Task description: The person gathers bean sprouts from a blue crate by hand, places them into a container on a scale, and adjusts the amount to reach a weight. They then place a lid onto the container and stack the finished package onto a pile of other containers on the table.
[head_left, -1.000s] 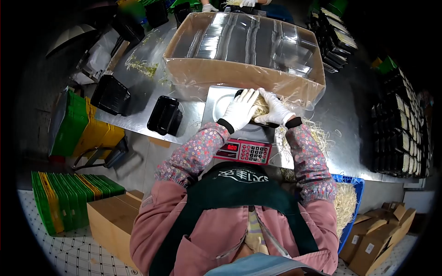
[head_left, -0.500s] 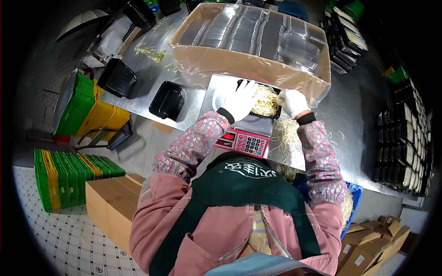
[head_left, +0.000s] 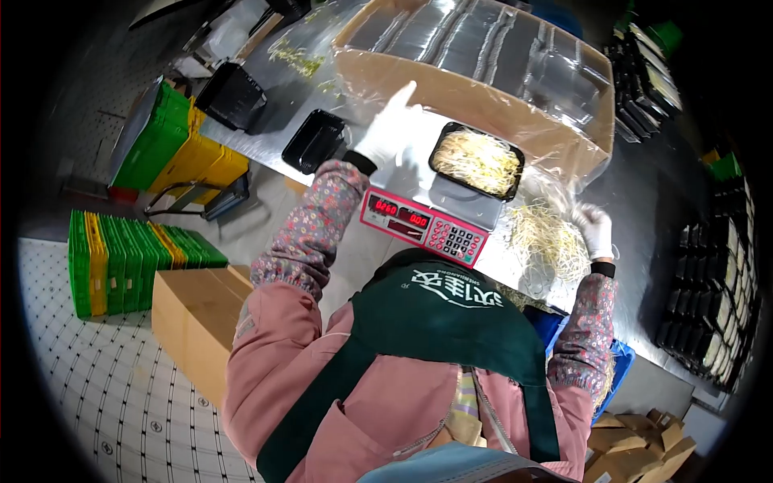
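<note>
A black plastic tray filled with bean sprouts [head_left: 479, 161] sits on the pan of a red digital scale [head_left: 423, 225], whose lit display appears to read 0.260. My left hand [head_left: 386, 133], in a white glove, is raised left of the tray with its fingers stretched out and nothing in them. Right of the scale lies a loose heap of bean sprouts [head_left: 547, 241] on the metal table. At the heap's right edge is my gloved right hand [head_left: 594, 231], fingers curled; whatever they may hold is hidden.
Behind the scale stands a plastic-lined carton [head_left: 475, 101] of clear lids. Black trays [head_left: 312, 141] stand at the left, with green and yellow crates [head_left: 145, 266] below. Stacks of filled trays [head_left: 708, 290] line the right side. A blue bin [head_left: 616, 378] is beside my right elbow.
Both hands have left the tray of sprouts. My left hand has moved left, and my right hand has moved right and nearer to the loose heap. The camera view has shifted.
</note>
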### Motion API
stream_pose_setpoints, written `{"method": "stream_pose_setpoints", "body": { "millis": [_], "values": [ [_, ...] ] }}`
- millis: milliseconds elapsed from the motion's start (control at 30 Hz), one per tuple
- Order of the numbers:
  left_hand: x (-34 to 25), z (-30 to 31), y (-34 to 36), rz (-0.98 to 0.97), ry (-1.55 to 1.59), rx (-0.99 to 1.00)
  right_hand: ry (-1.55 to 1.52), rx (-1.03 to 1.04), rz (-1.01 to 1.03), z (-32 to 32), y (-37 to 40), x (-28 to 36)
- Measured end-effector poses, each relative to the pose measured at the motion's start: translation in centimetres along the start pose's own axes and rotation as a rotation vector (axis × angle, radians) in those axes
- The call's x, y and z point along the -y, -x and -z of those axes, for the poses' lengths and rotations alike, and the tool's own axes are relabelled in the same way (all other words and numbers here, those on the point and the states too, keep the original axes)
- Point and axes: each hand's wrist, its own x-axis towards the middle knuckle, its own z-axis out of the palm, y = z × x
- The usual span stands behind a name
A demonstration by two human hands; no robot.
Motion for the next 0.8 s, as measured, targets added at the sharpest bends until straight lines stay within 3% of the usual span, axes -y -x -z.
{"method": "stream_pose_setpoints", "body": {
  "millis": [33,67,100,200,267,300,333,367,433,500,533,600,733,800],
  "values": [
    [0.2,1.3,-0.1,-0.066,-0.062,0.000,0.433,0.202,0.117,-0.4,0.4,-0.2],
    [0.3,1.9,-0.2,-0.012,-0.093,0.028,0.993,0.316,0.275,0.9,1.0,0.0],
    [-0.4,2.1,-0.6,0.015,-0.104,0.053,0.815,0.236,0.245,0.6,-0.6,-3.2],
    [-1.2,-1.7,-1.9,-0.035,-0.226,0.161,0.468,-0.019,0.450,-4.0,-1.6,4.2],
    [-3.4,-4.7,-2.5,-0.098,-0.395,0.312,0.224,0.058,0.424,-8.3,-1.8,10.7],
    [-1.6,-7.6,-1.4,-0.254,-0.410,0.248,0.243,0.042,0.514,-10.8,-1.8,12.6],
    [-4.9,-7.9,-0.8,-0.245,-0.411,0.357,0.193,0.086,0.512,-13.2,-1.2,14.1],
    [-3.3,-10.0,0.0,-0.387,-0.412,0.358,0.282,0.101,0.566,-15.5,-2.1,12.2],
    [-2.7,-11.4,1.7,-0.412,-0.374,0.279,0.388,0.302,0.292,-18.5,-1.7,11.7],
    [-1.8,-12.3,0.6,-0.323,-0.314,0.369,0.562,0.031,0.613,-21.3,-2.6,7.9],
    [-1.9,-12.0,0.2,-0.245,-0.307,0.463,0.552,0.111,0.451,-21.0,-2.4,10.2],
    [-2.5,-12.1,0.0,-0.263,-0.451,0.433,0.477,0.266,0.301,-20.0,-2.9,12.3],
    [-3.4,-11.5,0.9,-0.245,-0.486,0.393,0.423,0.363,0.365,-16.2,-2.5,14.3],
    [-2.7,-11.6,1.3,-0.281,-0.426,0.352,0.297,0.141,0.501,-14.4,-3.7,11.3]
  ]
}}
